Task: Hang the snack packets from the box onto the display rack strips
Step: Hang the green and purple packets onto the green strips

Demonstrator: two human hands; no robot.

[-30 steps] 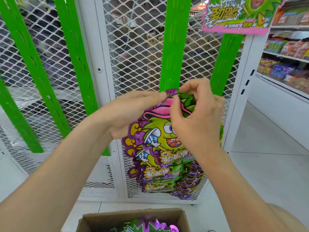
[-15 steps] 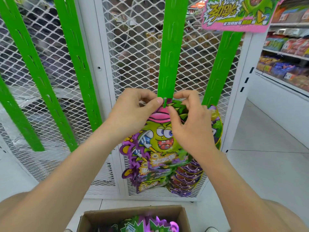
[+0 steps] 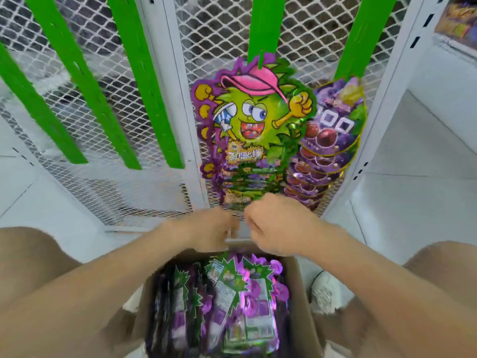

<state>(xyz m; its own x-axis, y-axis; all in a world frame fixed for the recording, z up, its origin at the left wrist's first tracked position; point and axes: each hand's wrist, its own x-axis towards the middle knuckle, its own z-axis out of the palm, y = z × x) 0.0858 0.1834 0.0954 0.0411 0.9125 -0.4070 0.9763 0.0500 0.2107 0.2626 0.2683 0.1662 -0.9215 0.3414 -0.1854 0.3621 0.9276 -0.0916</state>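
Though the grape packet (image 3: pixel 333 130) reads "100", blur hides whether left hand (image 3: pixel 206 232) or right hand (image 3: pixel 280 228) fingers grip

A white tiled floor (image 3: pixel 402 200) lies on both sides of the white mesh panel (image 3: pixel 219 34). A stocked shelf (image 3: pixel 449 45) stands right of it.

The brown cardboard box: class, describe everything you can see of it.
The brown cardboard box is plain, rectangular and open-topped, standing on the pale floor below the white mesh rack. Its right wall and far rim show; the frame cuts off its near end. Purple and green foil snack packets stand on edge inside, filling it. The left hand and right hand are over its far rim; blur hides any contact. A white shoe sits beside its right wall.
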